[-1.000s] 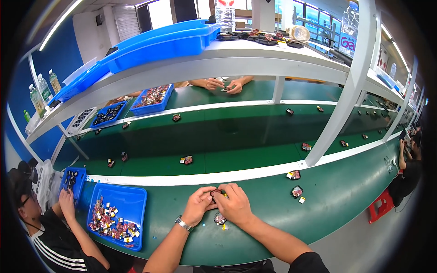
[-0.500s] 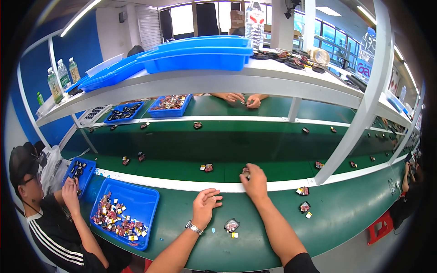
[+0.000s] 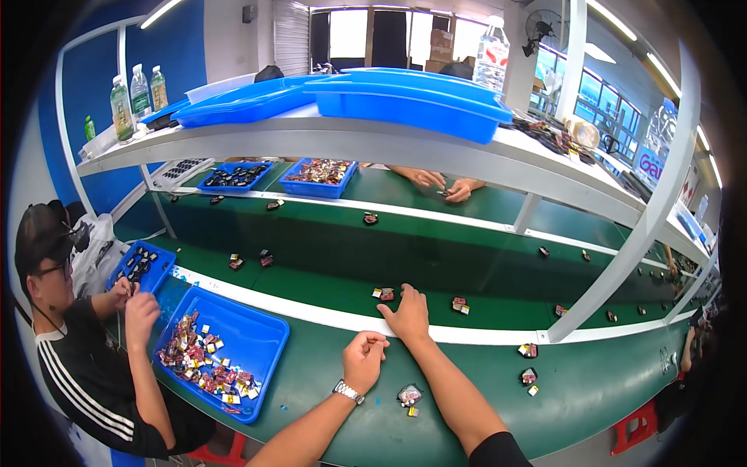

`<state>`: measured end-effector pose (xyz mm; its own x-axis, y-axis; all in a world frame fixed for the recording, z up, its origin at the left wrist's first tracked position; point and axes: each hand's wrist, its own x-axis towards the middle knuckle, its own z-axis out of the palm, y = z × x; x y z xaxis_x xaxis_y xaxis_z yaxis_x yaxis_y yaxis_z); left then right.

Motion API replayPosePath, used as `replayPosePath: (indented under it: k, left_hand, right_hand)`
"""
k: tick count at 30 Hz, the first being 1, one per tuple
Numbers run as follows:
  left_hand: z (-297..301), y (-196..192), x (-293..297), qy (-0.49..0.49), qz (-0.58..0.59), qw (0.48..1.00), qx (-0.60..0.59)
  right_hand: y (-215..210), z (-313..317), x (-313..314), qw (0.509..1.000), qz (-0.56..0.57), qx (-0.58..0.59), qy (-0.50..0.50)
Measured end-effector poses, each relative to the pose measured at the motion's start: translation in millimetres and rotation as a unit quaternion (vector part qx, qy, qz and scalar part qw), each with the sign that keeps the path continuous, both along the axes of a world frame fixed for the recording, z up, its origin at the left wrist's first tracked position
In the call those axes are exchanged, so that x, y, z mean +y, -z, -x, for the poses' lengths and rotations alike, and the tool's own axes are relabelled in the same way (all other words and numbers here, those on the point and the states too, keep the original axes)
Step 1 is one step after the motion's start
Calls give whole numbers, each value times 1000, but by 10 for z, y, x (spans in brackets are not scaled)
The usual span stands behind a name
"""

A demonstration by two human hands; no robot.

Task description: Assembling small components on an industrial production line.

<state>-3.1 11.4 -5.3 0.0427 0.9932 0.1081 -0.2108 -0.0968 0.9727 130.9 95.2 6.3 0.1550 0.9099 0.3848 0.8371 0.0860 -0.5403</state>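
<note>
My right hand reaches over the white rail to the belt, thumb and fingers apart, holding nothing. Just left of its fingertips lies a small dark-and-red part with a white-yellow tag. A similar tagged part rests on the belt to its right. My left hand, with a metal watch on the wrist, hovers over the green table, fingers curled in against the thumb; nothing shows in it. Between my forearms a clear-topped part sits on the table, a yellow-white tag beside it.
Left of my arm stands a blue tray heaped with small tagged parts. A co-worker works beside a smaller blue tray. Two more parts lie right, one a tagged part. A shelf crosses above, its slanted post at right.
My right hand has let go of a tagged part, now lying on the belt, and moved left of it. My left hand's fingers have curled closed. The whole view has shifted and tilted.
</note>
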Motion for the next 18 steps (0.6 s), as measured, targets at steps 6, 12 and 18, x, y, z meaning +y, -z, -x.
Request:
replayPosePath:
  k: [6,12,18]
  left_hand:
    - [-61,-19,22,7,-24,999,25]
    - [37,47,60,29,17,999,-18]
    - [30,-167,4,240,67,968,21]
  right_hand:
    - [52,33,203,999,-5,-25,39]
    - [-134,-344,-346,978,-15,161,-130]
    - [-484,-723,-1344,939,64,190,-280]
